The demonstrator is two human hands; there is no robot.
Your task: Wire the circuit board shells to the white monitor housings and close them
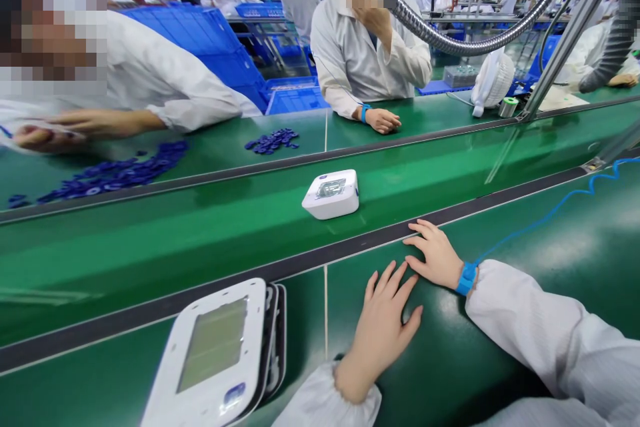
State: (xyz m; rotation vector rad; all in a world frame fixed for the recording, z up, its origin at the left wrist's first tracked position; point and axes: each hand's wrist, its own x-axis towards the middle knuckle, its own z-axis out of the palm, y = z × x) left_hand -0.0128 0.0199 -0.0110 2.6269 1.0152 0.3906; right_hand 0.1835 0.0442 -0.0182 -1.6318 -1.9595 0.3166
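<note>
Right and this side of a white monitor (331, 195), the empty, spread right hand (440, 259) is rested closer than the likewise empty left hand (379, 329).

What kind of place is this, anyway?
Probably a factory assembly line, seemingly for electronics: a white device with a small screen sits on a long green belt or channel, the right wrist wears a corded blue strap, and people in white coats work beyond.
</note>
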